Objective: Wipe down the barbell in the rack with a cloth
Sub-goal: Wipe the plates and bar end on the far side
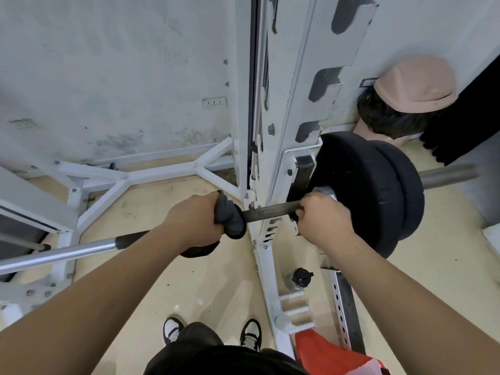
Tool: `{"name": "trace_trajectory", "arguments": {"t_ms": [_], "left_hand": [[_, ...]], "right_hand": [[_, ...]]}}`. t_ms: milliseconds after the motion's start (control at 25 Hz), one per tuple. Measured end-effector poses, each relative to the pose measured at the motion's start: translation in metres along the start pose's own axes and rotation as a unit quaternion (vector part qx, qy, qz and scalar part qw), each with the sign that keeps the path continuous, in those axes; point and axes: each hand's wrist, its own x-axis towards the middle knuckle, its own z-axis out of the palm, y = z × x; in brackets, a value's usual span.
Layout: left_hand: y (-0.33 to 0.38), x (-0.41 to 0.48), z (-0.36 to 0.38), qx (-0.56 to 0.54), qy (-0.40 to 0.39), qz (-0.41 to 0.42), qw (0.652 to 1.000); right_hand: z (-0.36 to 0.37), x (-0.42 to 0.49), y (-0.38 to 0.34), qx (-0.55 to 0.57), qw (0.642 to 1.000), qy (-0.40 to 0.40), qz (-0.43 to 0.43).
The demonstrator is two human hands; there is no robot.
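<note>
Room along the barbell (270,211) was short. The bare dark stretch of shaft between the two hands passed right by the white rack (295,90), whose upright stood just behind it. On the right the shaft met two black plates (362,190). The right grip (322,220) was curled around the bar hard up against the inner plate's collar, knuckles upward. Beyond the plates the sleeve end stuck out free towards a second person in a pink cap (416,85), low by the wall. On the left the bar ran long and unobstructed, dark and then chromed, above the rack's base struts (121,182) and on out of view.

The left grip (197,223) was closed around a dark grey cloth (230,219), and the cloth was wrapped over the shaft (a fold bulged out on the side nearer the upright). Cloth and right grip were near each other but apart, with only the short bare stretch between them. Below, on the beige floor (216,280), a dark-capped bottle (300,277) stood beside the rack's foot. The wearer's black-and-white shoes (173,330) were planted on the near side of the bar.
</note>
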Motion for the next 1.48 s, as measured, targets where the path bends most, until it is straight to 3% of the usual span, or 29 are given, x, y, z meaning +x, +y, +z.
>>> {"name": "trace_trajectory", "arguments": {"t_ms": [80,160,280,360,520,760,960,1080,1280,1400,1480], "left_hand": [[0.024,0.019,-0.006,0.019,-0.025,0.046,0.998],[0.049,0.041,-0.004,-0.026,-0.088,0.083,0.992],[0.065,0.068,-0.007,-0.037,-0.181,0.084,0.979],[0.067,0.071,-0.008,-0.021,-0.192,0.083,0.978],[0.067,0.056,0.008,0.0,-0.117,0.103,0.988],[0.071,0.037,0.031,0.086,-0.013,0.089,0.992],[0.078,0.008,0.064,0.189,0.108,0.092,0.972],[0.073,0.004,0.08,0.193,0.168,0.111,0.96],[0.066,0.005,0.083,0.176,0.18,0.127,0.959],[0.069,-0.002,0.081,0.19,0.19,0.13,0.954],[0.068,-0.008,0.079,0.187,0.158,0.135,0.96]], "right_hand": [[-0.01,0.003,0.007,-0.128,0.988,0.038,-0.075],[-0.01,0.004,0.012,-0.212,0.97,0.016,-0.116],[-0.005,0.014,0.011,-0.217,0.965,-0.063,-0.134],[-0.006,0.022,0.009,-0.216,0.964,-0.083,-0.132],[-0.002,0.025,0.02,-0.273,0.95,-0.103,-0.115],[-0.004,0.033,0.022,-0.267,0.946,-0.122,-0.138],[-0.004,0.025,0.025,-0.254,0.944,-0.148,-0.152],[-0.016,0.025,0.026,-0.239,0.94,-0.18,-0.162],[-0.04,0.034,0.021,-0.224,0.909,-0.31,-0.168],[-0.032,0.029,0.015,-0.2,0.924,-0.291,-0.147],[-0.02,0.017,0.018,-0.155,0.952,-0.225,-0.142]]}}
